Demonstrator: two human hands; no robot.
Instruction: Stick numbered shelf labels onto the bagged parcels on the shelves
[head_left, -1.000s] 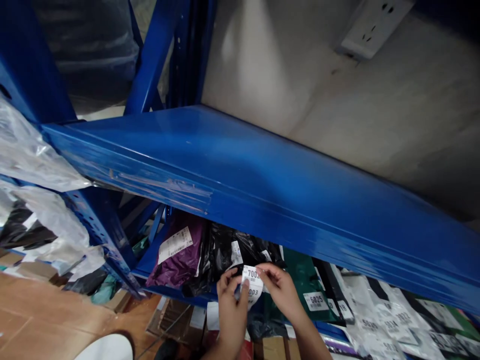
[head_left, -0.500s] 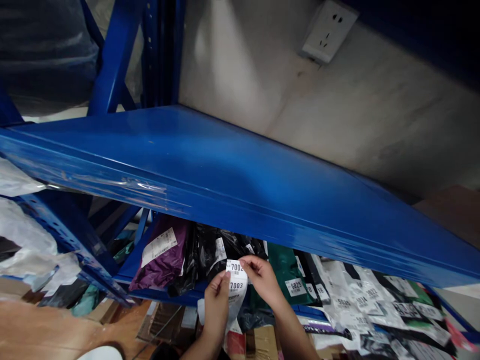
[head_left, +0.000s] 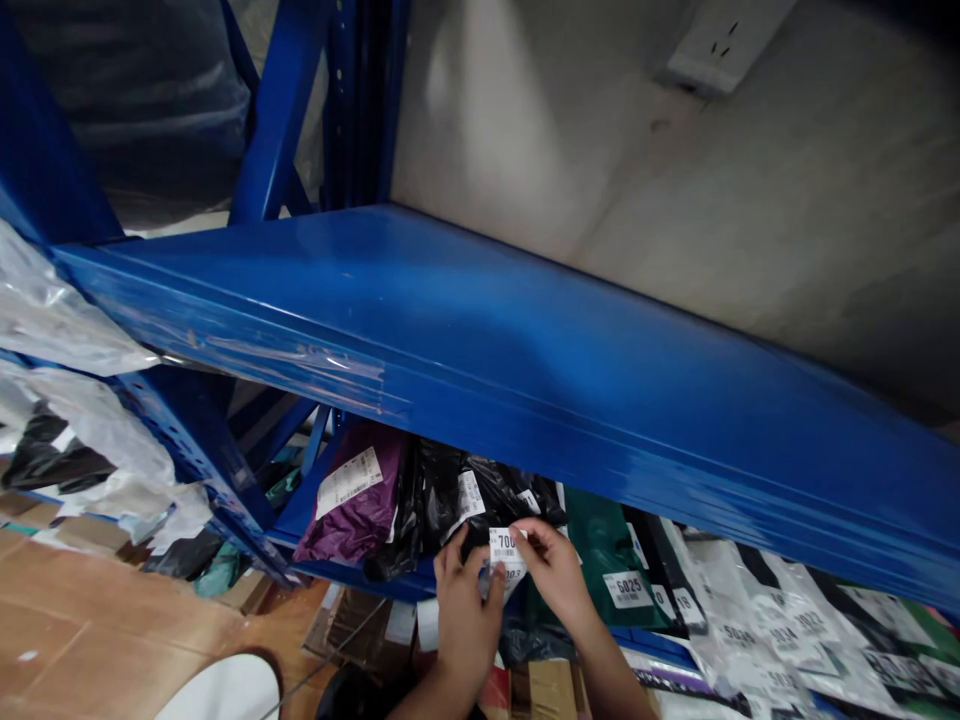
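Note:
Both my hands pinch a white strip of numbered labels (head_left: 504, 556) below the front edge of a blue metal shelf (head_left: 480, 330). My left hand (head_left: 463, 612) grips the strip's lower part with thumb and fingers closed. My right hand (head_left: 553, 572) pinches its top right corner. The top label reads a number starting 700. Just behind the strip lie a black plastic parcel (head_left: 450, 500) and a purple parcel (head_left: 360, 505) on the lower shelf.
A green parcel (head_left: 611, 560) and several white and black numbered parcels (head_left: 750, 620) fill the lower shelf to the right. Clear and white bags (head_left: 67, 320) hang at left. A wall socket (head_left: 720, 45) sits high on the grey wall. Cardboard boxes (head_left: 547, 690) lie on the floor.
The strip and both hands have moved slightly lower and right in view; the left hand now covers more of the lower labels. The view has shifted with my head.

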